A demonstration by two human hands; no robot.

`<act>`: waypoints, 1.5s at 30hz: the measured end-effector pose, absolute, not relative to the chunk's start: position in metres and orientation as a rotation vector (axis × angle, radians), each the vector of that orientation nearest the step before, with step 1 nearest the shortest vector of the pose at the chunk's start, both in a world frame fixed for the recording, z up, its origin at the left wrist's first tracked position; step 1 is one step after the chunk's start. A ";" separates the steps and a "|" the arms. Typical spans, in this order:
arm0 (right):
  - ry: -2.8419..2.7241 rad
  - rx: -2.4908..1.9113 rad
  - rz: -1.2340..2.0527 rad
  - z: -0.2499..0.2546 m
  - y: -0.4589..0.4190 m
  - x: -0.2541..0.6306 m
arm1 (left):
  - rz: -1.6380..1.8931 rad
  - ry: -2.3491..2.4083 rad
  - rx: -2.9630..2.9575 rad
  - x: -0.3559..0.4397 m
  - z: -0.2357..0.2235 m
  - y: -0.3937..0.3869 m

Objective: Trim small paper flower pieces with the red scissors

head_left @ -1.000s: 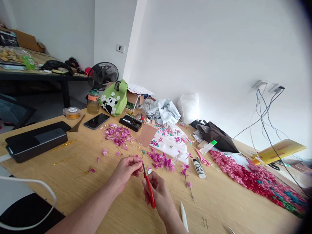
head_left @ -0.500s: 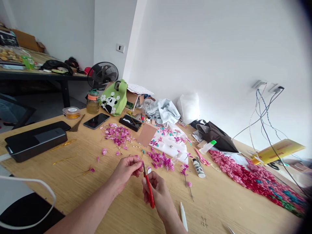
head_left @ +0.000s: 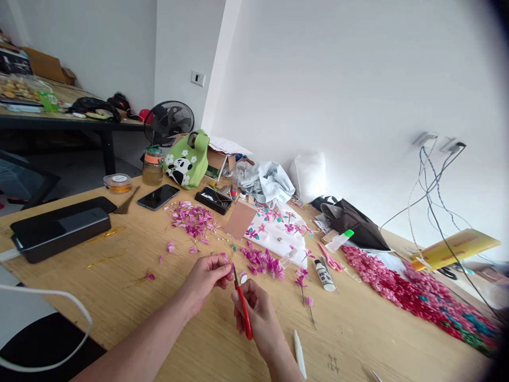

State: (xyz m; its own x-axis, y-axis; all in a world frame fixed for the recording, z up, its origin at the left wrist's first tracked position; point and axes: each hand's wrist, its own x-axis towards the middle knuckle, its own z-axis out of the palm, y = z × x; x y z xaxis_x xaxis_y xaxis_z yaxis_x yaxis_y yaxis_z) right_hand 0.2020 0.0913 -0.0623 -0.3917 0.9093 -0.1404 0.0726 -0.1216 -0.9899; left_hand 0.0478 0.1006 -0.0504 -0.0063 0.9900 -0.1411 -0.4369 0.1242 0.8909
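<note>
My left hand (head_left: 207, 277) is closed in a pinch on a small pink flower piece (head_left: 225, 258) with a thin wire stem, held just above the wooden table (head_left: 119, 276). My right hand (head_left: 258, 315) grips red-handled pliers (head_left: 242, 307), whose tip points up at the flower piece beside my left fingertips. Loose pink petals (head_left: 193, 218) lie in a heap beyond my left hand. Another cluster of pink flowers (head_left: 262, 261) sits just past the pliers' tip.
A black case (head_left: 59, 228), a phone (head_left: 158, 197), a wire spool (head_left: 117, 183), a green panda bag (head_left: 186, 160) and a fan (head_left: 169, 121) stand at the left and back. A white foam board (head_left: 278, 233), a glue bottle (head_left: 325, 274), pink scissors (head_left: 328, 257) and a long red flower garland (head_left: 417, 292) lie to the right.
</note>
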 end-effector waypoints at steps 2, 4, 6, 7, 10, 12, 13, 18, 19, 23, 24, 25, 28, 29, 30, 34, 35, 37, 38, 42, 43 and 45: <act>-1.471 -1.130 1.592 -0.061 0.091 0.202 | 1.316 0.954 0.761 0.048 -0.051 0.101; -1.461 -1.141 1.597 -0.060 0.090 0.201 | 1.312 0.949 0.767 0.048 -0.051 0.100; -1.447 -1.156 1.608 -0.060 0.090 0.200 | 1.304 0.949 0.774 0.048 -0.051 0.099; -1.443 -1.162 1.614 -0.060 0.090 0.200 | 1.300 0.951 0.777 0.048 -0.051 0.099; -1.443 -1.158 1.626 -0.059 0.090 0.200 | 1.290 0.959 0.781 0.048 -0.050 0.099; -1.443 -1.140 1.625 -0.060 0.090 0.200 | 1.289 0.962 0.780 0.048 -0.049 0.099; -1.444 -1.132 1.622 -0.060 0.090 0.200 | 1.288 0.963 0.778 0.048 -0.049 0.099; -1.465 -1.127 1.597 -0.061 0.089 0.200 | 1.291 0.974 0.763 0.048 -0.048 0.098; -1.469 -1.128 1.594 -0.061 0.089 0.200 | 1.294 0.975 0.763 0.048 -0.048 0.098; -1.472 -1.130 1.598 -0.062 0.089 0.201 | 1.293 0.974 0.777 0.048 -0.048 0.098; -1.470 -1.130 1.599 -0.062 0.089 0.201 | 1.292 0.976 0.779 0.048 -0.048 0.098; -1.469 -1.129 1.599 -0.061 0.089 0.201 | 1.291 0.979 0.781 0.048 -0.048 0.098; -1.474 -1.132 1.608 -0.059 0.090 0.201 | 1.282 0.988 0.785 0.047 -0.048 0.098; -1.479 -1.137 1.613 -0.058 0.090 0.202 | 1.279 0.987 0.788 0.047 -0.047 0.099; -1.482 -1.144 1.617 -0.057 0.091 0.202 | 1.275 0.984 0.792 0.047 -0.047 0.099; -1.512 -1.167 1.657 -0.054 0.093 0.207 | 1.250 0.976 0.819 0.045 -0.046 0.099; -1.523 -1.170 1.672 -0.054 0.093 0.209 | 1.241 0.978 0.826 0.045 -0.045 0.099; -1.539 -1.172 1.698 -0.054 0.095 0.213 | 1.228 0.983 0.841 0.044 -0.045 0.098; -1.541 -1.169 1.708 -0.054 0.095 0.214 | 1.224 0.983 0.849 0.044 -0.044 0.098; -1.565 -1.152 1.744 -0.054 0.097 0.219 | 1.221 0.998 0.877 0.044 -0.045 0.098; -1.571 -1.150 1.751 -0.054 0.097 0.220 | 1.224 1.006 0.882 0.044 -0.045 0.099; -1.573 -1.146 1.764 -0.053 0.098 0.220 | 1.231 1.020 0.892 0.044 -0.046 0.099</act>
